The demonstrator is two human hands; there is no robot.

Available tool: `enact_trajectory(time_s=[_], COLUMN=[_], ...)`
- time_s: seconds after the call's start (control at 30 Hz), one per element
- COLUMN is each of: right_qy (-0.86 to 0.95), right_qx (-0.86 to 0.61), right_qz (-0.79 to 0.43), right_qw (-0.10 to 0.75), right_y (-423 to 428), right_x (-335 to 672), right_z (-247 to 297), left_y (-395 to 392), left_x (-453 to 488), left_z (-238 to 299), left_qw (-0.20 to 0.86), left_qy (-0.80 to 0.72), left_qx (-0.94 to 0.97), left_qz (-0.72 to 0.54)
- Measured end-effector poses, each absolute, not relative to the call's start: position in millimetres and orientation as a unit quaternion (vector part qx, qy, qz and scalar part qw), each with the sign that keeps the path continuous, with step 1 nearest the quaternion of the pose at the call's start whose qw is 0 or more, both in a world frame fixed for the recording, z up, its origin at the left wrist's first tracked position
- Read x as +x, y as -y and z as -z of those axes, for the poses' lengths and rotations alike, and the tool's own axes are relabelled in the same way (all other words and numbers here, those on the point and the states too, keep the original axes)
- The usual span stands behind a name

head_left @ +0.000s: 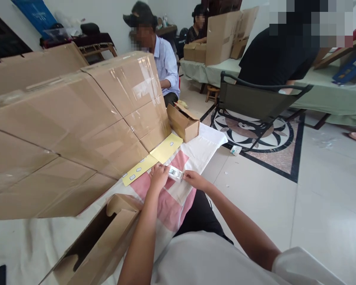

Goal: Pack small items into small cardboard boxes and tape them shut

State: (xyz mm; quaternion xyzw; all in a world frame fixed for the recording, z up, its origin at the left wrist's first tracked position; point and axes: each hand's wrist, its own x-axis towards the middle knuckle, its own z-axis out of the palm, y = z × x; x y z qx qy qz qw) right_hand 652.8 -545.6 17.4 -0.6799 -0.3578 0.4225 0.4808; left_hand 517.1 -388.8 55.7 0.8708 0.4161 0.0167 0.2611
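Over the pink and white cloth [163, 198], a small white box [175, 173] with a greenish-grey face is held between my two hands. My left hand [159, 175] grips its left end, the fingers curled around it. At the opposite end, my right hand [195, 180] is closed in a pinch on the box's edge; the fingertips are too small to make out clearly. Just beyond my left hand lie yellow sheets [145, 165] bearing several small white labels with dark outlines.
A wall of taped cardboard boxes [103, 122] rises at the left. An open carton [106, 237] stands near my left forearm, and a smaller carton [185, 122] sits at the far table corner. Several people work beyond, one near a folding chair [249, 99].
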Motion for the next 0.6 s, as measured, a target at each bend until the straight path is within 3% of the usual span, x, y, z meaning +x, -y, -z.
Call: enact_trajectory(time_s=[0.3, 0.6], right_qy=[0.321, 0.348], right_qx=[-0.619, -0.577], right_qz=[-0.43, -0.439], right_qw=[0.574, 0.595], right_y=[581.6, 604.1], right_x=[649.9, 622.9], right_z=[-36.7, -55.8], left_y=[404.7, 437.4], left_x=[511.3, 481.8], left_z=[-70.3, -69.2], left_qw=[0.203, 0.145], left_qy=[-0.449, -0.394], left_qx=[0.862, 0.894], left_qz=[-0.117, -0.155])
